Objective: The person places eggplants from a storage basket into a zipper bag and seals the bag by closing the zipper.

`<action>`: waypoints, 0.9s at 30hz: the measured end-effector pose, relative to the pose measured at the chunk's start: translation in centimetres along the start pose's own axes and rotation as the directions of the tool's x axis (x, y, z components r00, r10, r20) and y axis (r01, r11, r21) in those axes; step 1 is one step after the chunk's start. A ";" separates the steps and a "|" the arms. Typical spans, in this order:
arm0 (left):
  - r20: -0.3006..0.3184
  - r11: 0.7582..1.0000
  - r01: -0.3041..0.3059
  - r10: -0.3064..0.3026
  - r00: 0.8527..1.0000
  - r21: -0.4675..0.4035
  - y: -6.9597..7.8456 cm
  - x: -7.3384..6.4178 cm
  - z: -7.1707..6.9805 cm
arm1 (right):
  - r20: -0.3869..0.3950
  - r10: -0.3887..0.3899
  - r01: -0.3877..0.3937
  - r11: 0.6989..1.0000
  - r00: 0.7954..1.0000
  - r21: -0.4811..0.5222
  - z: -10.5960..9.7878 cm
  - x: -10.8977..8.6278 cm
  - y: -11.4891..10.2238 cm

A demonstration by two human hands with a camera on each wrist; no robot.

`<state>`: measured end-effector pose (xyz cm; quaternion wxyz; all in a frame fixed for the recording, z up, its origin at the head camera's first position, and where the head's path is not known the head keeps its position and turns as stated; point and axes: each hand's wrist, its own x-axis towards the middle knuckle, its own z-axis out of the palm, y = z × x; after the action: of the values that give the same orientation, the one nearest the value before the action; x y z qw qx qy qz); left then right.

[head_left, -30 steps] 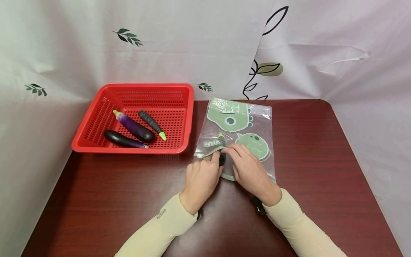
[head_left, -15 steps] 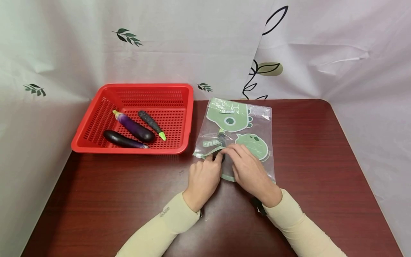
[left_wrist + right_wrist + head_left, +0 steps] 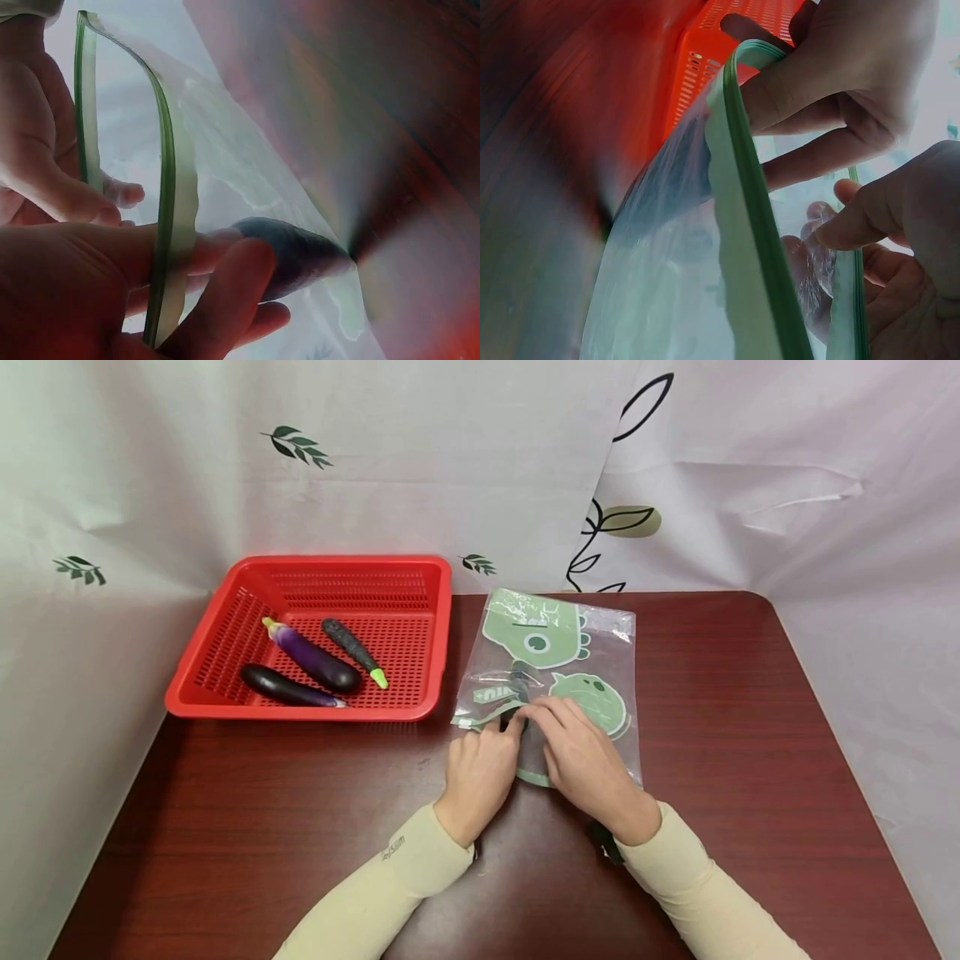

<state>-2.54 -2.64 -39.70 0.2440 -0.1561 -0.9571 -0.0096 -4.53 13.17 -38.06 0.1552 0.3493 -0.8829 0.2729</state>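
A clear zip bag (image 3: pixel 615 652) with green dinosaur prints lies on the table, its mouth toward me. My left hand (image 3: pixel 480 768) reaches into the mouth, and in the left wrist view its thumb and fingers hold the end of a dark, green-tipped long vegetable (image 3: pixel 292 255). Most of that vegetable (image 3: pixel 519 677) shows through the plastic inside the bag. With thumb and fingertips, my right hand (image 3: pixel 581 760) pinches one side of the bag's mouth. Green zip strips (image 3: pixel 761 217) stand apart around the left fingers in the right wrist view.
A red perforated basket (image 3: pixel 300 713) stands to the left, holding a purple eggplant (image 3: pixel 315 658), a darker eggplant (image 3: pixel 288 683) and a speckled dark zucchini (image 3: pixel 351 645). Behind the brown table (image 3: pixel 750 735) hangs a white leaf-patterned cloth (image 3: pixel 450 460).
My left hand has moved slightly right and deeper into the bag mouth. The vegetable has slid farther into the bag, away from me; my right hand stays nearly still.
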 end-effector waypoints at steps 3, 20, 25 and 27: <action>-0.004 1.000 0.004 -0.004 1.000 -0.020 0.0 -0.1 0.1 | -0.001 0.001 -0.001 1.000 1.000 -0.003 0.0 0.0 0.1; -0.039 0.960 -0.075 0.067 0.997 -0.270 -1.0 -0.6 -2.5 | -0.039 -0.013 0.014 1.000 0.999 0.011 0.2 0.0 0.5; -0.050 0.932 -0.083 0.070 0.996 -0.354 -1.7 -0.6 -3.7 | -0.033 -0.012 0.012 1.000 0.999 0.008 0.2 0.0 0.5; -0.063 0.924 -0.089 0.071 0.996 -0.372 -2.0 -0.6 -4.0 | -0.029 -0.008 0.008 1.000 1.000 0.011 0.1 0.0 0.5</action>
<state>-0.79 -5.11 -36.31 0.2329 -0.2384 -0.9243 -0.1859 -4.91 13.41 -38.35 0.1673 0.3497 -0.8776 0.2820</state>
